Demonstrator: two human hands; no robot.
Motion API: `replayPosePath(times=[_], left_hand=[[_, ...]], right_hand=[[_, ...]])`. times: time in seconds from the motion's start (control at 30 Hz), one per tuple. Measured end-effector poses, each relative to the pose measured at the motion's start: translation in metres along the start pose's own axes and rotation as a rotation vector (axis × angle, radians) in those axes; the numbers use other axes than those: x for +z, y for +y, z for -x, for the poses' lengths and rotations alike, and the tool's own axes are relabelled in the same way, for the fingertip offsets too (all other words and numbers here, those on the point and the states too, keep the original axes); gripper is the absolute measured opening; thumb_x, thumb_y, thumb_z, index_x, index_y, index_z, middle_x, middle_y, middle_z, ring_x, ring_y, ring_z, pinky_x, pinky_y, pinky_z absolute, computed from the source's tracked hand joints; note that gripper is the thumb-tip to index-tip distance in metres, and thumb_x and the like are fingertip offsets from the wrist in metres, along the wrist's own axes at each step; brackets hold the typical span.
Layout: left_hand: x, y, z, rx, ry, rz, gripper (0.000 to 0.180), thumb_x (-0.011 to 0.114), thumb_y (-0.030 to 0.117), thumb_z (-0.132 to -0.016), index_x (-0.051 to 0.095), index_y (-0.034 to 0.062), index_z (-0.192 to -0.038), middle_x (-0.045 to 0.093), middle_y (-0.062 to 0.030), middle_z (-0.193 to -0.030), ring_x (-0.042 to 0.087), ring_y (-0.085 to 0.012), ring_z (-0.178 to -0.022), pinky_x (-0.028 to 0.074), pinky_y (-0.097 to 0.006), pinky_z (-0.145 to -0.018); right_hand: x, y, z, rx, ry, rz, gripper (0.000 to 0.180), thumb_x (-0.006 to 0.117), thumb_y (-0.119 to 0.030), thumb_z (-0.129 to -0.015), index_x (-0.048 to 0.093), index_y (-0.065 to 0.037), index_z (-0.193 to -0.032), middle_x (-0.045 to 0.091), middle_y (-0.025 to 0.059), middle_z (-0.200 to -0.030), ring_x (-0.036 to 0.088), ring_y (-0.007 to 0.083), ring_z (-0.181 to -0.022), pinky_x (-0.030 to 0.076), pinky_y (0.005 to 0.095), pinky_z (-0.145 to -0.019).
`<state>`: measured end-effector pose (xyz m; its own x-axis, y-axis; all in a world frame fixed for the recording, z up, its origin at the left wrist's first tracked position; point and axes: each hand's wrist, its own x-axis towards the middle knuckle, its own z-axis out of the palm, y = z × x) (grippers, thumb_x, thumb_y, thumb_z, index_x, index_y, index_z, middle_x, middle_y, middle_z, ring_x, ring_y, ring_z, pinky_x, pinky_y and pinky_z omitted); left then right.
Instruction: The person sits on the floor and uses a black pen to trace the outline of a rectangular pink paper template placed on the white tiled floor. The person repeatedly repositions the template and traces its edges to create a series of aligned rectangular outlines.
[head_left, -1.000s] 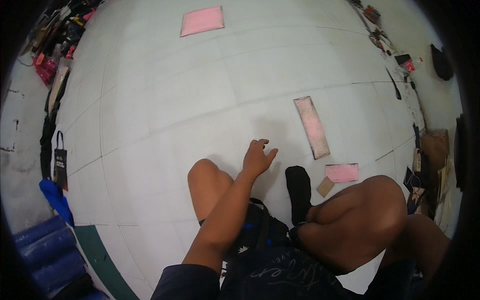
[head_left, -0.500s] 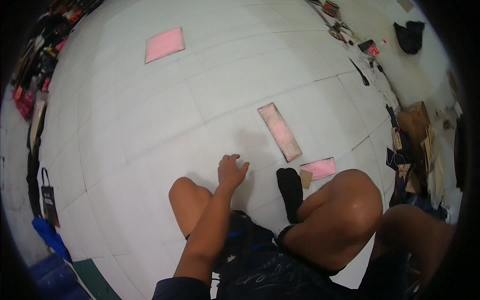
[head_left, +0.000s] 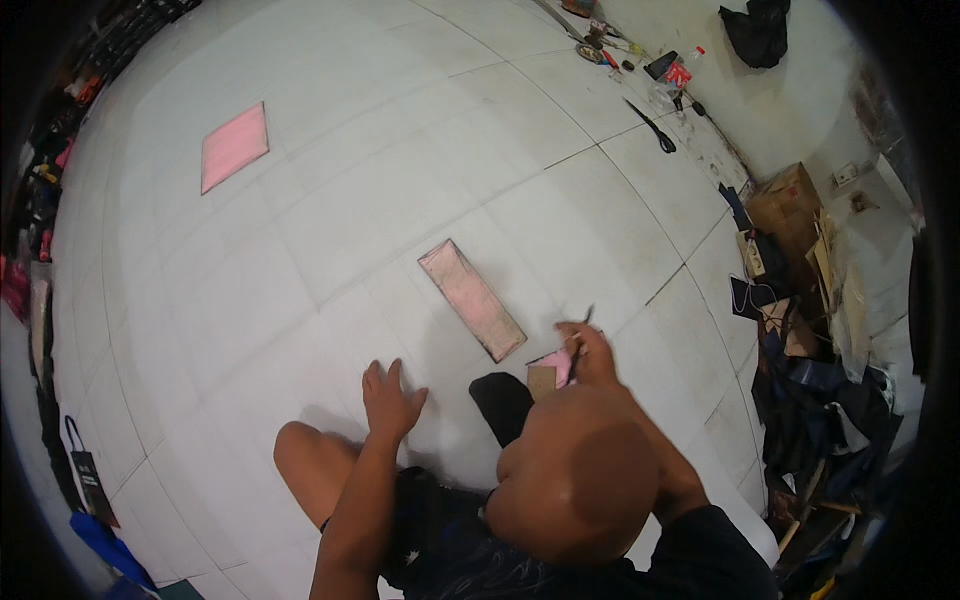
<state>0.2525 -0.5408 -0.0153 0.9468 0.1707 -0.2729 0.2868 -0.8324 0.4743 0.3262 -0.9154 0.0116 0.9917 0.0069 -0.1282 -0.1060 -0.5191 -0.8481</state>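
Observation:
My left hand rests by the white floor sheet, its fingers spread and holding nothing. My right hand is beyond my raised knee, fingers bent around a thin dark stick-like thing, blurred at its tip. Below that hand lies a small pink piece, partly covered by it and the knee. A small brown square overlaps the pink piece beside my black-socked foot. Between my hands, farther out, is a long pink strip with dark edges and smudges.
A pink four-sided panel lies at far left. Black-handled scissors are near the right wall, with a bottle beyond. Cardboard and dark cloth scraps crowd the right edge. A black bag lies at left.
My right hand has come into view, holding the thin dark thing over the small pink piece. The view has swung right, so the pink pieces sit farther left. My left hand stays spread.

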Motion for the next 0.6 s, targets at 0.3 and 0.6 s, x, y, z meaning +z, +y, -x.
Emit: replayPosePath(times=[0.3,0.6], left_hand=[[0.016,0.06,-0.063,0.265,0.05,-0.007,0.085,0.076,0.048,-0.09,0.043,0.0034,-0.154,0.032,-0.0315,-0.162,0.031,-0.0507,-0.149,0.025,-0.06,-0.122],[0.03,0.119,-0.149,0.419,-0.057,-0.284,0.11,0.073,0.07,-0.083,0.033,0.0,-0.158,0.027,-0.0272,-0.166,0.022,-0.0489,-0.154,0.019,-0.064,-0.123]], right_hand=[[0.084,0.011,-0.021,-0.532,-0.201,0.504,0.039,0.071,-0.034,-0.096,0.065,-0.01,-0.126,0.053,0.0155,-0.153,0.046,0.0421,-0.142,0.027,0.0656,-0.118],[0.071,0.017,-0.029,-0.414,-0.119,0.563,0.038,0.068,-0.034,-0.098,0.064,-0.01,-0.128,0.053,0.0127,-0.154,0.04,0.0455,-0.146,0.019,0.0712,-0.12]])
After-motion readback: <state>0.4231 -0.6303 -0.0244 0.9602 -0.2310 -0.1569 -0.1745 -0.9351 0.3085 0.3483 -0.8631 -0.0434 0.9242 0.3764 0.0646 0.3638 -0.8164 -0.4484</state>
